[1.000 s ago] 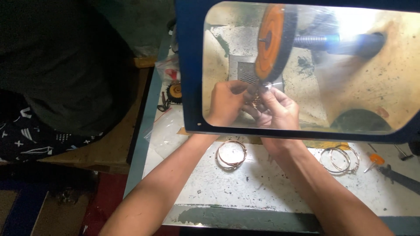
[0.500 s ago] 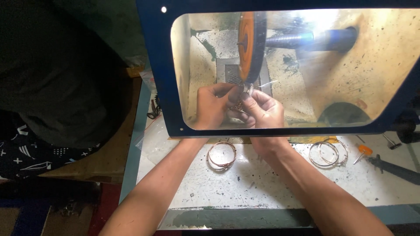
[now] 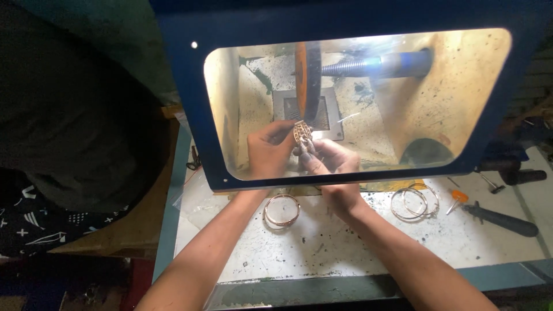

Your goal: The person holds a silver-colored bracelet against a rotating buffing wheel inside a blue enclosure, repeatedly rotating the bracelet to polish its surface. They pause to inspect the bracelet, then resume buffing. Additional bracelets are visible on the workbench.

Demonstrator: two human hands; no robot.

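Behind a clear shield in a blue frame [image 3: 190, 115], my left hand [image 3: 268, 151] and my right hand [image 3: 331, 161] together grip a patterned metal bangle [image 3: 302, 132]. The bangle is held up against the lower rim of an orange buffing wheel [image 3: 305, 80] on a threaded spindle [image 3: 374, 64]. Both forearms reach in under the shield from the near edge of the bench.
A stack of copper-coloured bangles [image 3: 281, 209] lies on the white bench [image 3: 322, 247] between my arms; more bangles [image 3: 412, 201] lie to the right. A black-handled tool [image 3: 500, 220], a small orange-handled tool [image 3: 458, 198] and a dark vent grate [image 3: 328, 115] are nearby.
My view has shifted so the shield and wheel sit further right and lower. My hands have raised the bangle closer to the wheel's rim.
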